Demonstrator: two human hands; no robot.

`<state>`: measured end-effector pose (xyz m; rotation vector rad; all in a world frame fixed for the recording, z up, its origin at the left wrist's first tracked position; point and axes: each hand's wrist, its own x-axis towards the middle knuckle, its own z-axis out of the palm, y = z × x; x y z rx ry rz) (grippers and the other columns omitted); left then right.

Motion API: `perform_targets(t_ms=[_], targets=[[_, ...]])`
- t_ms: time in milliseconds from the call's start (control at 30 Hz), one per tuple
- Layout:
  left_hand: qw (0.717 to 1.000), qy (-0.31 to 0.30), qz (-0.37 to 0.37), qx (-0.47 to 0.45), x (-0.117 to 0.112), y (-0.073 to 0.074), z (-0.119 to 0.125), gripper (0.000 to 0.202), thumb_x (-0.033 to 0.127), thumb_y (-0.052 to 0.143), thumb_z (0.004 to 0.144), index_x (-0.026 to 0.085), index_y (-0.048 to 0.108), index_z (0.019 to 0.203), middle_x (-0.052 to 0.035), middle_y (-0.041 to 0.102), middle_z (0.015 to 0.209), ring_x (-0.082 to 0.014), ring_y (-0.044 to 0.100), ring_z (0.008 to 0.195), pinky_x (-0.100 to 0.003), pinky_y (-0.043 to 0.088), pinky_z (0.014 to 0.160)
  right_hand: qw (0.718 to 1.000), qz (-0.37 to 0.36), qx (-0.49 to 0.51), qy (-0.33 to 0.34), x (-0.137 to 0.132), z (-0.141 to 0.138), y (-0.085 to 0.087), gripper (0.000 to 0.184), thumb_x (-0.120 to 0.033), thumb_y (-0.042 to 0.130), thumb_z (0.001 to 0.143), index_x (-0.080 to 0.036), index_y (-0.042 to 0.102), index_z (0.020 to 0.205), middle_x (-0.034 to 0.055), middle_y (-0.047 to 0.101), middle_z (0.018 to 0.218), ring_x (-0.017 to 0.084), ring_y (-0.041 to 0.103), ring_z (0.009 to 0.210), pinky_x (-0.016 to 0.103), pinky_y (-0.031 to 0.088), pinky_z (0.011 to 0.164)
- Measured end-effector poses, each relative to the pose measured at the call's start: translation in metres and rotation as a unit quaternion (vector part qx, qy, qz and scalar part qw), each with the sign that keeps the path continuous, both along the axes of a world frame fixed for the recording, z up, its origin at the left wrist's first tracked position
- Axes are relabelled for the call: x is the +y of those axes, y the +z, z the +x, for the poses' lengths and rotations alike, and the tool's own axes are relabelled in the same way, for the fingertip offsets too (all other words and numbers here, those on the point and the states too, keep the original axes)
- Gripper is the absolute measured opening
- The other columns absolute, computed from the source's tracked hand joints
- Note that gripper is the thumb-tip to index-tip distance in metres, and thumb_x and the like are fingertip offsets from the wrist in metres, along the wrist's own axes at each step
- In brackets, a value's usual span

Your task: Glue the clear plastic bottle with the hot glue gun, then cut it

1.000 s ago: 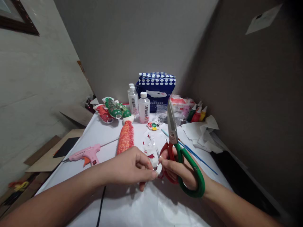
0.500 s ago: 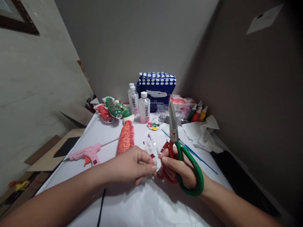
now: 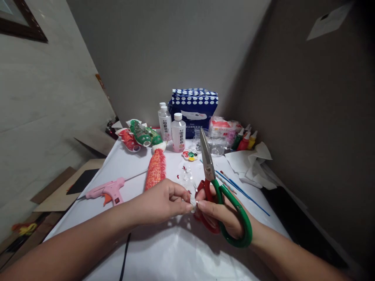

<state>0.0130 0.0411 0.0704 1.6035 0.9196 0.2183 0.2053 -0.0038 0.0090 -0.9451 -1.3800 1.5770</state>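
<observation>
My left hand (image 3: 162, 203) is closed in a pinch on a small white piece (image 3: 193, 202) just above the white table. My right hand (image 3: 221, 212) meets it from the right, its thumb and forefinger also pinching that piece. The same right hand carries a pair of scissors (image 3: 218, 187) with one red and one green handle loop; the blades are together and point up and away from me. A clear plastic scrap with red flecks (image 3: 186, 176) lies right behind the hands.
On the white table (image 3: 175, 253): a pink glue gun (image 3: 107, 191) at left, a red textured fish-like bottle (image 3: 156, 168), painted bottles (image 3: 140, 136), two white bottles (image 3: 173, 130), a paint palette (image 3: 190, 155), a blue dotted bag (image 3: 193, 109), paint tubes (image 3: 244, 141), brushes (image 3: 240, 189), crumpled paper (image 3: 252, 164).
The scissors have tilted, their tip swinging left and a little lower. Both hands have drawn slightly closer together around the small white piece.
</observation>
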Motion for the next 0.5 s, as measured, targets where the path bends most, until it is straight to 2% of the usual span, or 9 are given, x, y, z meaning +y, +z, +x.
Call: perform_targets(t_ms=[133,200,300,400,500], targets=[[0.999,0.007,0.038,0.007,0.002,0.001,0.001,0.023,0.034,0.06,0.078,0.018,0.053,0.063,0.01,0.03,0.049,-0.0081,0.024,0.049,-0.023,0.019,0.048,0.997,-0.012,-0.07,-0.013,0.0,-0.003,0.011,0.025,-0.041,0.063,0.079,-0.018,0.057,0.071,-0.005,0.048,0.046,0.01,0.043,0.038,0.023,0.035,0.04],[0.999,-0.008,0.031,0.018,0.002,0.001,0.0,0.024,0.036,0.061,0.079,0.018,0.052,0.064,0.0094,0.033,0.049,-0.0081,0.026,0.049,-0.023,0.019,0.048,0.994,-0.018,-0.102,-0.021,-0.001,-0.005,0.015,0.024,-0.04,0.061,0.076,-0.018,0.056,0.067,-0.0048,0.046,0.045,0.011,0.043,0.038,0.023,0.035,0.041],[0.998,-0.035,0.016,0.043,0.004,0.001,-0.003,0.025,0.038,0.062,0.078,0.017,0.054,0.067,0.0089,0.036,0.049,-0.0079,0.029,0.048,-0.023,0.021,0.048,0.995,-0.022,-0.099,-0.024,-0.002,-0.007,0.016,0.023,-0.04,0.06,0.075,-0.019,0.055,0.067,-0.0049,0.046,0.045,0.01,0.043,0.038,0.024,0.035,0.04],[0.997,-0.039,0.0,0.066,0.004,0.003,-0.007,0.022,0.037,0.066,0.077,0.016,0.059,0.072,0.0093,0.038,0.049,-0.0076,0.031,0.046,-0.022,0.022,0.047,0.995,-0.021,-0.096,-0.013,-0.002,-0.008,0.015,0.022,-0.04,0.059,0.075,-0.02,0.054,0.068,-0.0053,0.046,0.045,0.011,0.042,0.038,0.024,0.035,0.039],[0.996,-0.046,-0.028,0.077,0.004,0.006,-0.008,0.02,0.036,0.067,0.076,0.016,0.063,0.077,0.0078,0.045,0.049,-0.0083,0.038,0.045,-0.021,0.026,0.047,0.991,-0.027,-0.135,-0.003,-0.003,-0.009,0.018,0.023,-0.04,0.057,0.074,-0.021,0.052,0.065,-0.0052,0.044,0.042,0.011,0.041,0.038,0.024,0.034,0.04]])
